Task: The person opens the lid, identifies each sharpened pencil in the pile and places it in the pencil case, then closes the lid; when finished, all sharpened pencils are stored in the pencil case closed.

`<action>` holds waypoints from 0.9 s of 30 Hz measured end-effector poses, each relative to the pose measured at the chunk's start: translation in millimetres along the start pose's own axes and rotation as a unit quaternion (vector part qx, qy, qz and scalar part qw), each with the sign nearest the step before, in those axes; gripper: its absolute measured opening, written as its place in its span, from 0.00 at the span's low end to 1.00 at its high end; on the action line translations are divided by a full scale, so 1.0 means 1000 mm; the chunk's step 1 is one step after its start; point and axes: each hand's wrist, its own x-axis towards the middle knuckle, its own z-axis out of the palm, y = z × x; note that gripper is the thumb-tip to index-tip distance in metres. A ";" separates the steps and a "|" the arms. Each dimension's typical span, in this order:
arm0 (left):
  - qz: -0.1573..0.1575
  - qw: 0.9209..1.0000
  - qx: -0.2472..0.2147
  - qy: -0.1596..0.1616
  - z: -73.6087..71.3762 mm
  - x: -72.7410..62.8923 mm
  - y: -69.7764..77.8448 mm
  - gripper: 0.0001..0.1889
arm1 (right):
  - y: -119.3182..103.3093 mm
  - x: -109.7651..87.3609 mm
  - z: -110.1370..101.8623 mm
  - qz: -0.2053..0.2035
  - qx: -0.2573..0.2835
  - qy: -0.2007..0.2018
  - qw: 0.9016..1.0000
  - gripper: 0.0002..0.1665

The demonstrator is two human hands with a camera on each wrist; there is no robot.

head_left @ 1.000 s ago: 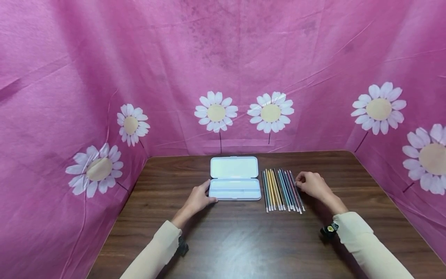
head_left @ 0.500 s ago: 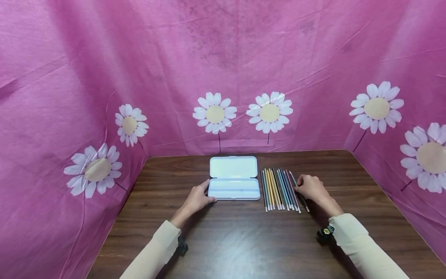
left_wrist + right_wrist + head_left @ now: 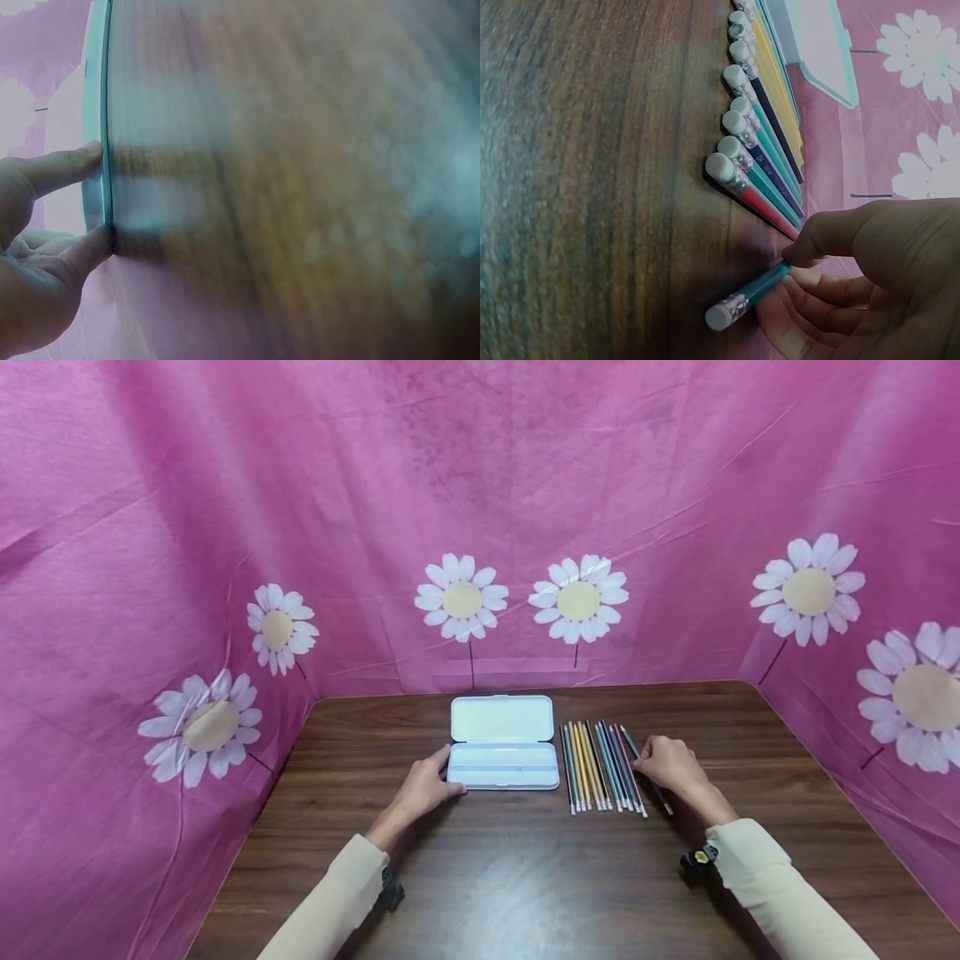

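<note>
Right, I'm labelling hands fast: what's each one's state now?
Left hand: gripping the white case at its near left corner.
Right hand: closed, pinching a teal pencil.

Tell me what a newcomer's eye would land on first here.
Probably the bright pink cloth with white daisies, behind the dark brown wooden table. Next, the open white rectangular case near the table's far edge, held by the left hand. Then the row of multicoloured pencils to the case's right, where the right hand pinches a green pencil.
</note>
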 end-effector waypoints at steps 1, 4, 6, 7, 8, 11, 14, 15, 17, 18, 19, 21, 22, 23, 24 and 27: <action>0.002 1.000 0.001 0.001 0.000 0.000 0.000 0.47 | 0.000 0.000 -0.001 -0.001 0.000 0.001 1.000 0.17; 0.003 1.000 0.003 0.000 0.000 0.001 0.001 0.47 | 0.001 0.000 -0.003 -0.006 0.002 0.006 1.000 0.16; 0.005 1.000 0.001 0.001 0.000 0.001 0.001 0.46 | 0.002 0.002 -0.003 -0.015 0.006 0.016 1.000 0.14; 0.003 1.000 -0.002 0.000 0.000 0.001 0.000 0.46 | 0.002 0.002 -0.004 -0.018 0.010 0.019 1.000 0.13; 0.002 1.000 -0.004 -0.001 0.000 0.001 0.000 0.46 | 0.003 0.004 -0.002 -0.023 0.008 0.030 0.999 0.12; 0.002 1.000 -0.005 -0.001 0.001 0.000 0.000 0.46 | 0.002 0.006 -0.003 -0.038 0.013 0.037 0.999 0.11; 0.001 1.000 -0.005 -0.004 0.001 0.000 -0.001 0.46 | -0.004 0.005 -0.006 -0.047 0.016 0.034 0.998 0.10; 0.000 1.000 -0.005 -0.005 0.001 0.001 0.000 0.46 | -0.008 0.004 -0.009 -0.049 0.022 0.025 0.998 0.10; 0.001 1.000 -0.006 -0.007 0.001 0.001 -0.001 0.46 | -0.014 0.003 -0.012 -0.057 0.026 0.021 0.998 0.09; 0.000 1.000 -0.007 -0.007 0.001 0.001 -0.001 0.46 | -0.018 0.002 -0.014 -0.059 0.026 0.021 0.998 0.08; -0.001 1.000 -0.007 -0.008 0.001 0.002 -0.001 0.46 | -0.022 0.002 -0.016 -0.065 0.026 0.021 0.997 0.08; 0.001 1.000 -0.005 -0.007 0.001 0.002 -0.001 0.46 | -0.029 0.002 -0.018 -0.074 0.028 0.024 0.997 0.07; 0.001 1.000 -0.004 -0.008 0.002 0.002 -0.001 0.46 | -0.033 0.002 -0.019 -0.079 0.026 0.026 0.996 0.07; 0.003 1.000 0.000 -0.007 0.002 0.003 -0.001 0.46 | -0.036 0.002 -0.020 -0.085 0.025 0.030 0.996 0.07; 0.003 1.000 0.000 -0.007 0.002 0.003 -0.001 0.46 | -0.040 0.003 -0.021 -0.090 0.025 0.032 0.995 0.07; 0.000 1.000 0.002 -0.007 0.002 0.003 -0.001 0.45 | -0.050 0.005 -0.021 -0.106 0.022 0.036 0.993 0.06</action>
